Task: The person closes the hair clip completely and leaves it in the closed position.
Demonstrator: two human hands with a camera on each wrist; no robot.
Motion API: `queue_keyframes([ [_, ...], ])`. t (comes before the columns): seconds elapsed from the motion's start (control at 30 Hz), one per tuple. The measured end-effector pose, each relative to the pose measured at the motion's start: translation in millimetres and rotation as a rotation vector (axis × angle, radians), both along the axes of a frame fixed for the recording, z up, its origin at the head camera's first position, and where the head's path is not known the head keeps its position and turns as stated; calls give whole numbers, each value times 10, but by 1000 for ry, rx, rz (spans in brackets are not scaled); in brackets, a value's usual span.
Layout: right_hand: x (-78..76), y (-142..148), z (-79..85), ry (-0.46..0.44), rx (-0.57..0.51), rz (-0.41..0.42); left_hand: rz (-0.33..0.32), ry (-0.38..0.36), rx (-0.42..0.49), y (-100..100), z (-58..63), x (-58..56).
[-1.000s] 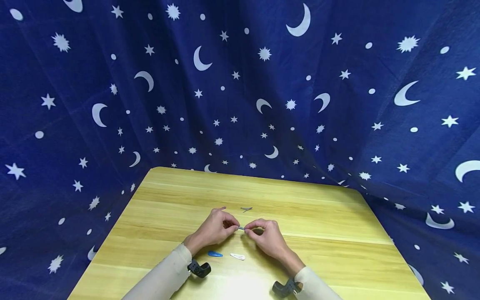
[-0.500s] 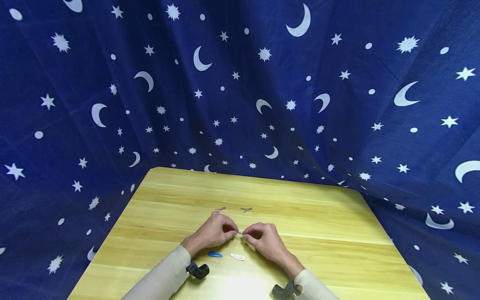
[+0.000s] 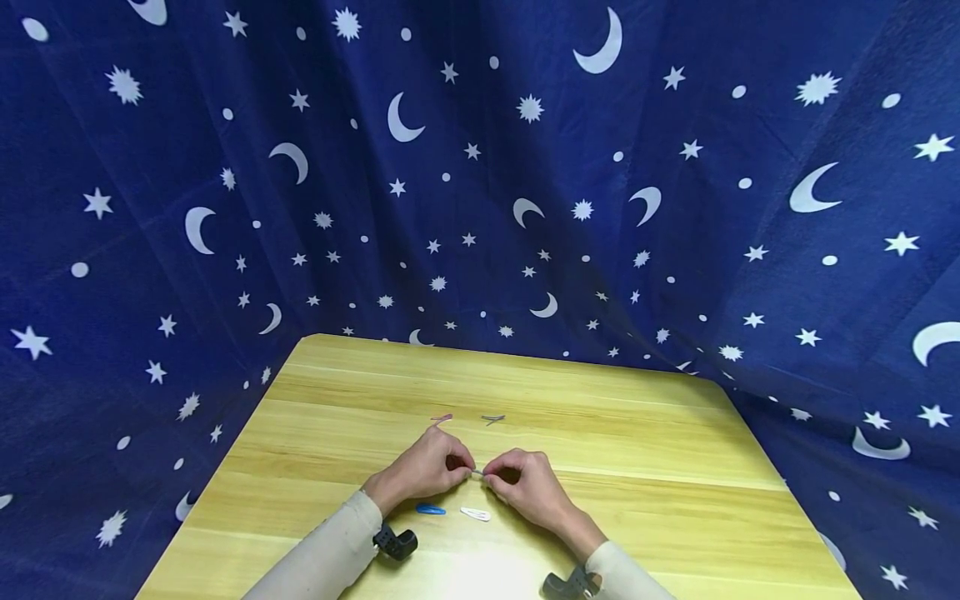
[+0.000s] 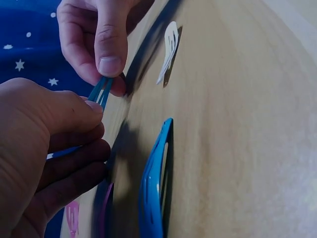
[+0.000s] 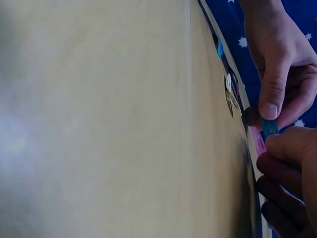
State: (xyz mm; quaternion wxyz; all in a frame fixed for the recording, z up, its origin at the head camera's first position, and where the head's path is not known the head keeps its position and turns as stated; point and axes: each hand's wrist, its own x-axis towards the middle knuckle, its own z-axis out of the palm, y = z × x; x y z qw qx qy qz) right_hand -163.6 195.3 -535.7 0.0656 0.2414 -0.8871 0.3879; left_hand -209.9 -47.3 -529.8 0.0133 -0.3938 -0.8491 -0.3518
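A teal snap hair clip [image 4: 102,90] spans the gap between the two hands, above the table. My left hand [image 3: 426,463] pinches one end with thumb and forefinger, and my right hand [image 3: 529,487] pinches the other. The fingertips cover both ends, so only the slotted middle shows. Nearer the wrists, a blue snap clip [image 3: 431,509] lies on the wood, close to the left forearm. A white snap clip [image 3: 475,514] lies to its right. In the left wrist view, the blue clip [image 4: 156,183] looks large and close.
Beyond the hands lie a pink hair clip [image 3: 444,417] and a greyish clip [image 3: 492,418] with its parts spread apart. The wooden table [image 3: 637,433] reaches back to a dark blue curtain [image 3: 480,167] with moons and stars.
Both hands have come slightly toward the body and closer together, keeping their pinch on the teal hair clip. Less of it shows between the fingertips. The pink clip is more exposed.
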Motion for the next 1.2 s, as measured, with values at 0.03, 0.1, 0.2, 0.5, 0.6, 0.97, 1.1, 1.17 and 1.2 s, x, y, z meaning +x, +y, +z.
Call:
queue_keyframes([
  [0.03,0,-2,0,-4,4,-1,-4,6,-4,-1,-3,-3],
  [0.1,0,-6,0,-5,15,-4,-12,18,-11,-3,-8,-9],
  [0.2,-4,-11,0,17,30,-2,-21,34,-26,-8,-13,-11],
  [0.5,-22,-6,-5,70,30,47,-46,55,-109,10,35,2],
  [0.6,-20,-10,-12,61,25,53,-61,70,-142,18,58,11],
  [0.97,-16,-19,-36,92,64,64,-86,145,-207,37,56,25],
  [1.1,-7,-25,-33,98,79,56,-93,150,-197,29,47,24],
  [1.17,-3,-26,-33,98,85,53,-93,141,-198,26,43,24],
  [1.2,-1,-27,-32,95,86,52,-92,136,-199,25,42,25],
])
